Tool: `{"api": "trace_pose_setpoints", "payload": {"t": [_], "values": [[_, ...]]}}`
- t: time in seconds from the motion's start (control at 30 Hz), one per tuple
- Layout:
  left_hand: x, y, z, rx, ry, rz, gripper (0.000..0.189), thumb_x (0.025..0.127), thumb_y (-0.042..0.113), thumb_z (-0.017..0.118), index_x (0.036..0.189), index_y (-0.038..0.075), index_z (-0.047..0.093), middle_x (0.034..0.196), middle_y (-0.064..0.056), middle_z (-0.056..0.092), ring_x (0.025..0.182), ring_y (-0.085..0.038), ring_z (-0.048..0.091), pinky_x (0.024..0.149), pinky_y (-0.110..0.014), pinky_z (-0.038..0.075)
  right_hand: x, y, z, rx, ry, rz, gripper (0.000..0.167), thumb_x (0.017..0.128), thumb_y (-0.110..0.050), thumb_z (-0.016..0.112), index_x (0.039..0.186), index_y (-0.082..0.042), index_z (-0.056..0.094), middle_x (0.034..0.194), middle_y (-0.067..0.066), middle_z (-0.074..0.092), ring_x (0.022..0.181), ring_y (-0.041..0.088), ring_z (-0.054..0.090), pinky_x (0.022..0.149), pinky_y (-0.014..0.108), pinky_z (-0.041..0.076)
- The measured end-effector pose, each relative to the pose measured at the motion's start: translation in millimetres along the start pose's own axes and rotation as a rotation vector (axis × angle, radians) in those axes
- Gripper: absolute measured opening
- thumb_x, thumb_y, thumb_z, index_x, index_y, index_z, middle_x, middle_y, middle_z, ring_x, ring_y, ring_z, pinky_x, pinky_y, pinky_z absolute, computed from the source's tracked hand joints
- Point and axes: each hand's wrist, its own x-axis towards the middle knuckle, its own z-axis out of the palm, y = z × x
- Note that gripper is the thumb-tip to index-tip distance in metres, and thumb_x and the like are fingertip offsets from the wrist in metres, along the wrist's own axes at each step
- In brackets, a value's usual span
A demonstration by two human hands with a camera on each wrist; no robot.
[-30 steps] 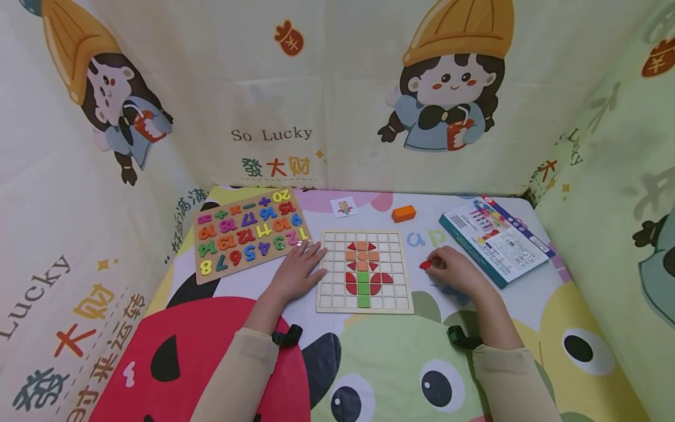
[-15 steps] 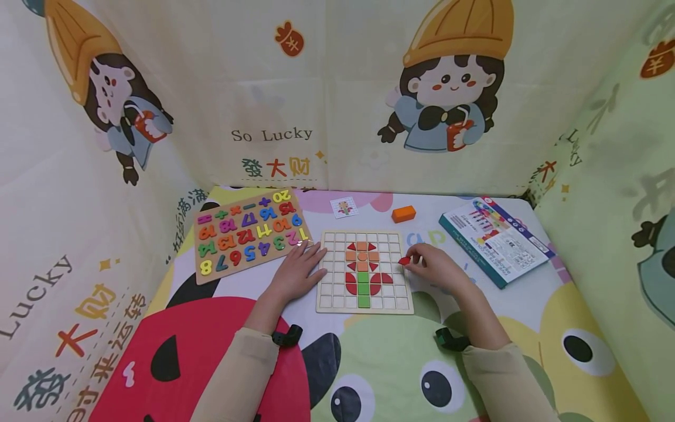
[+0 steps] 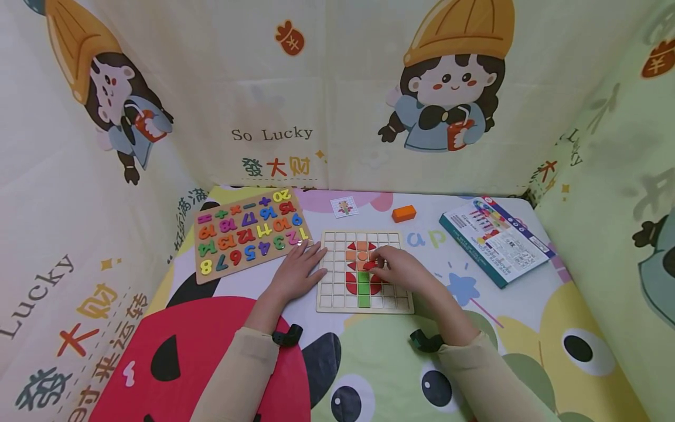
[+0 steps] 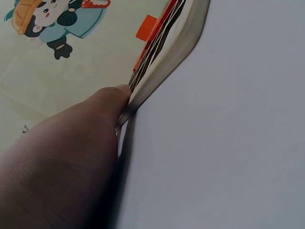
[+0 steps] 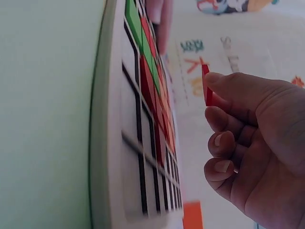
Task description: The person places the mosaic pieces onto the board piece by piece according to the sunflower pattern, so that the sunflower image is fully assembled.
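Note:
In the head view, a wooden grid board (image 3: 328, 302) lies on the table with a flower pattern of orange squares (image 3: 351, 256), green squares (image 3: 364, 290) and red leaf pieces (image 3: 351, 283). My left hand (image 3: 297, 269) rests at its left side, fingers spread and the thumb (image 4: 112, 100) against the board's edge in the left wrist view. Over the right part of the pattern, my right hand (image 3: 403, 269) pinches a small red piece (image 5: 207, 88) between thumb and forefinger. The right wrist view shows that piece apart from the board, its other fingers curled. Part of the pattern is hidden under this hand.
To the left lies a number puzzle board (image 3: 214, 266) filled with colourful numerals. A small picture card (image 3: 344, 207) and an orange block (image 3: 404, 213) lie behind the grid board. At the right is a flat box (image 3: 498, 240). Printed cloth walls (image 3: 348, 99) enclose the table.
My right hand has moved left with the red piece, from the tablecloth right of the board to above the pattern. The left hand has stayed in place.

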Motion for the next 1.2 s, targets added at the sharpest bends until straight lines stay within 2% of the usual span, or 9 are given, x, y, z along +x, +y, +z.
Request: {"api": "trace_pose_setpoints", "payload": {"t": [0.2,0.53,0.67,0.97,1.2], "values": [[0.2,0.5,-0.9,0.004,-0.007,0.001,0.067,0.098,0.061,0.042,0.156,0.035,0.026,0.165,0.01,0.021,0.156,-0.023,0.005,0.126,-0.049,0.01,9.0,-17.9,14.4,-0.027,0.0,-0.066,0.023,0.09,-0.026,0.073,0.109,-0.015,0.067,0.084,-0.004,0.058,0.078,0.013,0.053,0.069,0.027,0.048],[-0.5,1.0,-3.2,0.014,0.004,0.006,0.065,0.098,0.06,0.044,0.156,0.033,0.029,0.165,0.009,0.023,0.156,-0.024,0.007,0.126,-0.049,0.011,23.8,-36.5,38.3,-0.059,0.003,-0.077,0.022,0.089,-0.032,0.074,0.104,-0.018,0.066,0.087,-0.005,0.057,0.08,0.012,0.052,0.07,0.027,0.047],[0.0,1.4,-3.1,0.014,-0.005,0.004,0.066,0.098,0.061,0.043,0.156,0.034,0.027,0.165,0.009,0.021,0.156,-0.024,0.005,0.126,-0.049,0.01,27.5,-38.7,46.1,-0.066,-0.007,-0.052,0.022,0.088,-0.034,0.074,0.103,-0.019,0.068,0.088,-0.004,0.054,0.078,0.012,0.052,0.065,0.025,0.046],[0.5,1.8,-3.2,0.01,-0.003,0.001,0.066,0.098,0.061,0.044,0.156,0.034,0.028,0.165,0.01,0.022,0.156,-0.023,0.006,0.126,-0.049,0.01,29.2,-36.3,53.6,-0.111,-0.004,-0.065,0.023,0.088,-0.034,0.075,0.107,-0.022,0.069,0.092,-0.006,0.055,0.078,0.01,0.052,0.067,0.024,0.047],[0.0,2.3,-4.3,0.007,-0.009,-0.001,0.066,0.098,0.061,0.043,0.156,0.034,0.028,0.165,0.01,0.021,0.156,-0.024,0.006,0.126,-0.049,0.01,31.2,-34.8,56.1,-0.105,-0.013,-0.047,0.026,0.087,-0.038,0.075,0.107,-0.024,0.067,0.09,-0.007,0.055,0.075,0.01,0.054,0.064,0.024,0.048]]}}
